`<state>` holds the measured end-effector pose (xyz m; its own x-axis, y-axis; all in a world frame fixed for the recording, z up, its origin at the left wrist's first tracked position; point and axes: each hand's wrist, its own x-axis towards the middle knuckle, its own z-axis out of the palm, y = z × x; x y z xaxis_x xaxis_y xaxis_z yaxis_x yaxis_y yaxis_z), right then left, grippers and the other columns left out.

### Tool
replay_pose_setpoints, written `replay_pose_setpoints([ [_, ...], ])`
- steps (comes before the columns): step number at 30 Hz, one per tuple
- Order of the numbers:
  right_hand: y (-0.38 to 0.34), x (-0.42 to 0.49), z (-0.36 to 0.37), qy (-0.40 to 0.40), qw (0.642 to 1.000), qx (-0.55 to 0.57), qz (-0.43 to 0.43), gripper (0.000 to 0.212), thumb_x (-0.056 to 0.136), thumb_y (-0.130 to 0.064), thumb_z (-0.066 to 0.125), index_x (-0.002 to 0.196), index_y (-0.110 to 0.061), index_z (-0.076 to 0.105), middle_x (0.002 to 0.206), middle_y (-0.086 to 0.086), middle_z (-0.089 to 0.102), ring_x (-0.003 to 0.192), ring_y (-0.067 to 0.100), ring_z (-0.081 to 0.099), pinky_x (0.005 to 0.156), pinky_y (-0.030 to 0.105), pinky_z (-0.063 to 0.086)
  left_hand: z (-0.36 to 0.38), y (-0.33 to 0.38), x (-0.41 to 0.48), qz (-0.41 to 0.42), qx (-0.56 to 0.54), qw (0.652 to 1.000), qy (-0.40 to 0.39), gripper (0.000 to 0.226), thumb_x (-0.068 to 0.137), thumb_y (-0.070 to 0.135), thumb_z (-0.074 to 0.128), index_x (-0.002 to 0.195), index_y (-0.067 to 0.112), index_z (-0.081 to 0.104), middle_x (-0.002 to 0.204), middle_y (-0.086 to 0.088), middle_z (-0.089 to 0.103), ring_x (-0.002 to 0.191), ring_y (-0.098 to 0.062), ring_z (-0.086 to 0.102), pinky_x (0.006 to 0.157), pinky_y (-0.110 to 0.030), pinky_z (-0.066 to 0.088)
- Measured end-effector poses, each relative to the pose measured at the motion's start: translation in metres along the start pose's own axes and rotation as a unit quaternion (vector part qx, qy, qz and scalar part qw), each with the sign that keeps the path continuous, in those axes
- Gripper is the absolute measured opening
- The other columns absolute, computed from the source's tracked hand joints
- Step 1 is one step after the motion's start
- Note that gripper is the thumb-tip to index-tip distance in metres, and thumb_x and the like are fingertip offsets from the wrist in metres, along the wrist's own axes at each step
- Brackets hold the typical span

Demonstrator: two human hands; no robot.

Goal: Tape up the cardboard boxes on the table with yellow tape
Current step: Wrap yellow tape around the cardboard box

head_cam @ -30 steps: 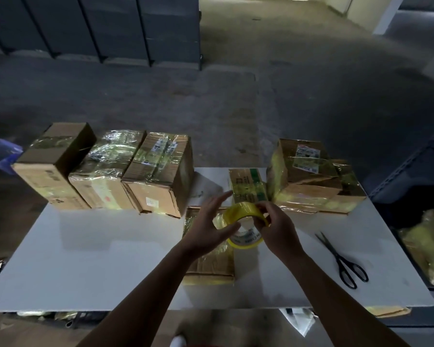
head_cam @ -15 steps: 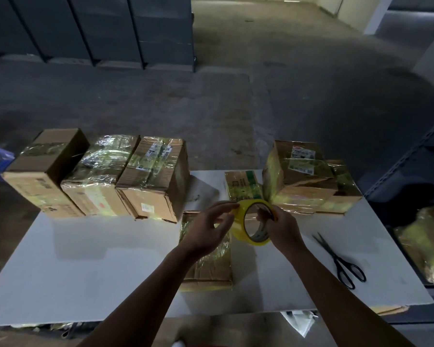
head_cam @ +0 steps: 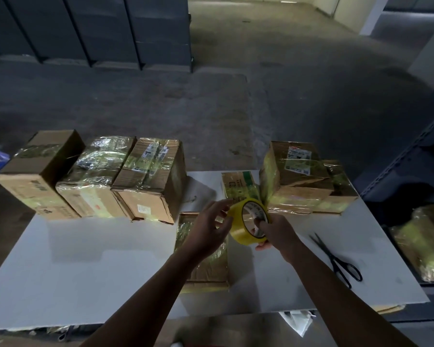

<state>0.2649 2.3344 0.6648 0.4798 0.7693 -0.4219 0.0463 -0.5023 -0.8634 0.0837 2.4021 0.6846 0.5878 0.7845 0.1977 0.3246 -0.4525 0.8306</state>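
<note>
White table point(head_cam: 85, 271) fills mid-frame, where above the flat box point(head_cam: 207, 270) the right hand point(head_cam: 278, 231) grips the yellow tape roll point(head_cam: 238, 232) through its core and the left hand point(head_cam: 208, 226) pinches its rim, best picking the end loose by fingernail.

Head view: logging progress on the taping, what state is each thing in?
Tape roll: held up by both hands.
Left hand: pinching the roll's rim.
Right hand: fingers hooked through the core.
Flat box: lying under the hands, taped.
Three left boxes: in a row, tape on each.
Scissors: lying on table, untouched.
</note>
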Motion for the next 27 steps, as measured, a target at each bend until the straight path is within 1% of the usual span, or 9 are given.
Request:
replay_pose_setpoints([
  [3,0.002,-0.001,-0.002,-0.016,1.0,0.002,0.013,0.005,0.093,-0.014,0.059,0.096,-0.012,0.06,0.08,0.011,0.07,0.056,0.027,0.067,0.053,0.041,0.059,-0.004,-0.001,0.002,0.008,0.031,0.999,-0.022,0.032,0.091,0.011,0.062,0.124,0.012,0.063,0.107,0.0,0.057,0.089,-0.008,0.061,0.075,-0.018,0.053],
  [5,0.003,-0.001,-0.002,-0.024,0.999,0.0,0.024,0.007,0.093,-0.016,0.06,0.097,-0.01,0.06,0.079,0.011,0.069,0.058,0.028,0.067,0.053,0.041,0.059,-0.006,-0.002,0.003,0.01,0.042,0.999,-0.03,0.029,0.09,0.01,0.063,0.12,0.011,0.065,0.104,0.002,0.058,0.085,-0.003,0.059,0.075,-0.013,0.051],
  [7,0.005,-0.001,-0.002,-0.033,0.999,-0.002,0.034,0.013,0.093,-0.017,0.06,0.1,-0.006,0.06,0.083,0.016,0.067,0.056,0.027,0.066,0.055,0.043,0.059,-0.006,-0.003,0.003,0.011,0.053,0.998,-0.029,0.027,0.09,0.008,0.064,0.116,0.01,0.067,0.103,0.002,0.06,0.083,-0.001,0.058,0.074,-0.007,0.048],
  [10,0.009,-0.002,-0.001,-0.047,0.998,0.0,0.042,0.017,0.092,-0.018,0.061,0.099,-0.003,0.061,0.081,0.02,0.065,0.052,0.023,0.064,0.056,0.044,0.059,-0.007,-0.004,0.003,0.003,0.062,0.998,-0.026,0.022,0.089,0.007,0.065,0.11,0.009,0.07,0.105,-0.003,0.067,0.085,-0.006,0.062,0.074,-0.008,0.049],
  [14,0.009,-0.004,-0.002,-0.076,0.996,0.004,0.043,0.011,0.092,-0.018,0.062,0.091,-0.007,0.062,0.083,0.022,0.064,0.057,0.025,0.062,0.057,0.044,0.059,-0.012,-0.005,0.004,-0.002,0.062,0.997,-0.035,0.018,0.087,0.003,0.066,0.104,0.005,0.071,0.103,-0.007,0.072,0.084,-0.007,0.065,0.072,-0.005,0.049],
  [19,0.007,-0.005,-0.001,-0.095,0.994,-0.005,0.049,0.021,0.093,-0.018,0.061,0.102,0.001,0.062,0.077,0.019,0.063,0.054,0.022,0.06,0.055,0.04,0.057,-0.014,-0.007,0.005,0.003,0.086,0.995,-0.041,0.016,0.088,0.003,0.064,0.103,0.006,0.07,0.1,-0.007,0.072,0.08,-0.003,0.061,0.067,-0.004,0.047],
  [22,0.007,-0.005,-0.001,-0.099,0.994,-0.008,0.048,0.026,0.093,-0.018,0.06,0.106,0.004,0.062,0.076,0.019,0.063,0.053,0.022,0.06,0.052,0.036,0.055,-0.013,-0.008,0.004,0.021,0.11,0.993,-0.041,0.017,0.091,0.002,0.06,0.106,0.005,0.067,0.1,-0.009,0.07,0.082,-0.007,0.06,0.063,-0.004,0.044],
  [24,0.006,-0.005,0.0,-0.1,0.994,-0.009,0.046,0.027,0.093,-0.019,0.06,0.108,0.004,0.061,0.078,0.02,0.063,0.055,0.023,0.06,0.052,0.035,0.054,-0.01,-0.008,0.003,0.045,0.13,0.99,-0.039,0.017,0.092,0.0,0.057,0.106,0.002,0.066,0.098,-0.012,0.068,0.083,-0.013,0.06,0.064,-0.006,0.044],
  [27,0.003,-0.005,0.002,-0.099,0.994,-0.01,0.045,0.027,0.094,-0.019,0.059,0.109,0.004,0.06,0.081,0.022,0.063,0.058,0.024,0.061,0.052,0.036,0.055,-0.005,-0.007,0.002,0.064,0.154,0.986,-0.017,0.015,0.091,-0.003,0.055,0.101,-0.002,0.065,0.095,-0.016,0.063,0.082,-0.023,0.059,0.066,-0.018,0.044],
])
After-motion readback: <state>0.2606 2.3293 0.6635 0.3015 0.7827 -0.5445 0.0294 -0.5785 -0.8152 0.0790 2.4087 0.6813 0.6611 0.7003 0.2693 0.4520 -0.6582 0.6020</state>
